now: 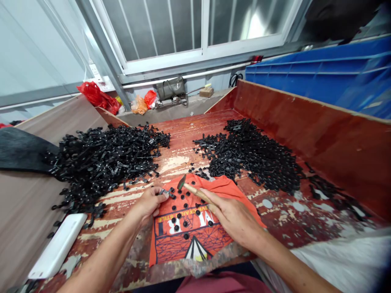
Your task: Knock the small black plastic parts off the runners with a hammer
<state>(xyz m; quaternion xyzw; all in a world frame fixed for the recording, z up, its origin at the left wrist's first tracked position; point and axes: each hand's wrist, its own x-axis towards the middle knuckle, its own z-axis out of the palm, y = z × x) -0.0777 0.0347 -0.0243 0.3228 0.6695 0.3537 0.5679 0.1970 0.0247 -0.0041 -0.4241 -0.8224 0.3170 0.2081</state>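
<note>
- Left hand: a small black part is pinched between thumb and fingers, at the far left corner of the orange cloth.
- Right hand: a wooden-handled tool is grasped, the fingers closed round its handle; its dark head is positioned near the part, to its right.
- Cloth: spread on the worn red tabletop; small round black pieces are scattered over it.
- Beyond the cloth: black components are heaped in a left pile and a right pile.
</note>
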